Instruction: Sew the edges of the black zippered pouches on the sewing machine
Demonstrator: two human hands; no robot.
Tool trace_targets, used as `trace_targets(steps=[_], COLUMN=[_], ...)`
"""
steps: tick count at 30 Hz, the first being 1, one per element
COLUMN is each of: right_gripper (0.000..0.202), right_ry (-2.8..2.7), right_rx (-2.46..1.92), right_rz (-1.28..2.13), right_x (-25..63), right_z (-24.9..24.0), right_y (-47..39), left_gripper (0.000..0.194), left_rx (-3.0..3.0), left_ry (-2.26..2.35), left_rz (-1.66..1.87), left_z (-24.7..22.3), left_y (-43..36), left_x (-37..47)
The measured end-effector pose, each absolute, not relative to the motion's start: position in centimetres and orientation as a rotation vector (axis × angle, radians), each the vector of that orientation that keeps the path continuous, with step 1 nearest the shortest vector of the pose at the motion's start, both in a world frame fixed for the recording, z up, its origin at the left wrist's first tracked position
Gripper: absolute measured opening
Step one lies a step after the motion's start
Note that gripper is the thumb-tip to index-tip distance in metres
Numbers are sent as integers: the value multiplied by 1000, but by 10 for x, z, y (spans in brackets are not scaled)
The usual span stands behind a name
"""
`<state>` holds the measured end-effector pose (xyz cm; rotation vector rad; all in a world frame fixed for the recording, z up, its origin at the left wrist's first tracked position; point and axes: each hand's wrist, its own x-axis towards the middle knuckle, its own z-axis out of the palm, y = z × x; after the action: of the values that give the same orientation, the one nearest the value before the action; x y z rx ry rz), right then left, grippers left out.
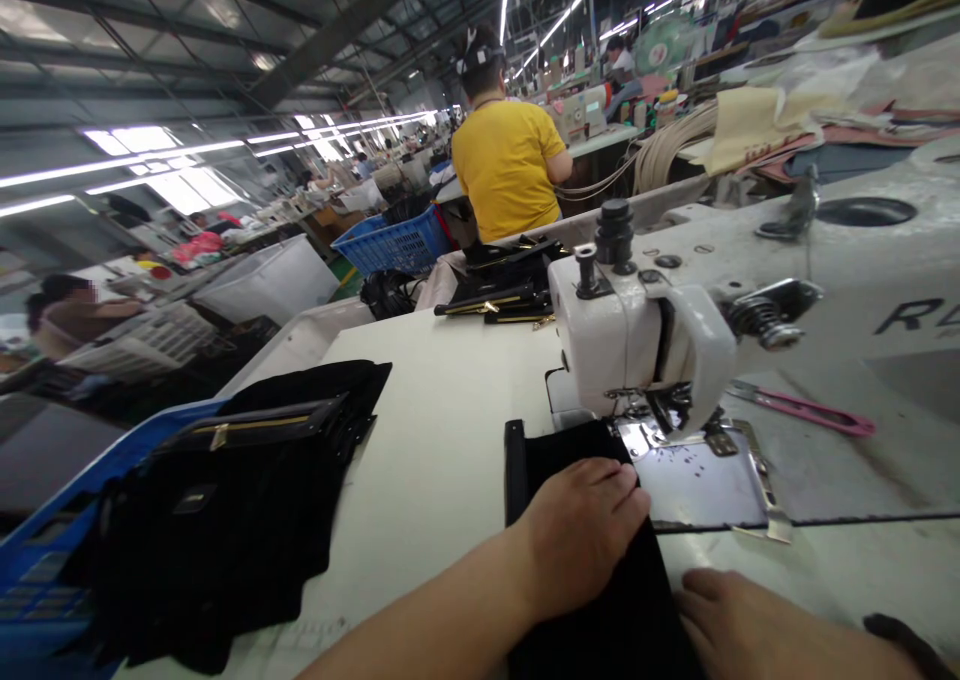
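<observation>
A black fabric piece (592, 615) with a dark strip along its left edge lies under the head of a white sewing machine (600, 335). My left hand (581, 530) rests on top of it just in front of the presser foot, fingers bent together and gripping near its right edge. Lower down, my right hand (742, 620) holds the same right edge, its fingertips partly hidden by the cloth. To the left, a stack of black pouch pieces (247, 500) with gold zippers overhangs the table and a blue crate (45, 550).
Pink-handled snips (810, 408) lie on the machine bed, right of the needle. More black zippered pieces (502, 285) are piled behind the machine head. Beyond stand a blue basket (397, 240) and a person in a yellow shirt (506, 165), facing away.
</observation>
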<state>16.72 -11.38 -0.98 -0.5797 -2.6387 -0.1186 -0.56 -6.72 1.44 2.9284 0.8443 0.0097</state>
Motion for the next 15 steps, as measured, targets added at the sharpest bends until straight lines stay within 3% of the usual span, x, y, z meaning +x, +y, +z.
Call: trace_targets(steps=[5,9,13,15], right_gripper=[23,43,45,40], right_ry=[-2701,-2727,-2679,-2664], right_rx=[-559,-511,-525,-542], right_rz=[-146,-213,-146,-88], right_x=[174,184,192,195], right_z=[4,10,9,4], right_y=[-120,-137,-153,-160], left_gripper=[31,58,27,26], left_rx=[2888,2813,2759,2723], left_ry=[930,954,947,964], left_rz=[14,146,393,530], left_z=[26,29,22,20], left_y=[-88,-132,-159,-164], left_x=[-7,-14,-18,-18])
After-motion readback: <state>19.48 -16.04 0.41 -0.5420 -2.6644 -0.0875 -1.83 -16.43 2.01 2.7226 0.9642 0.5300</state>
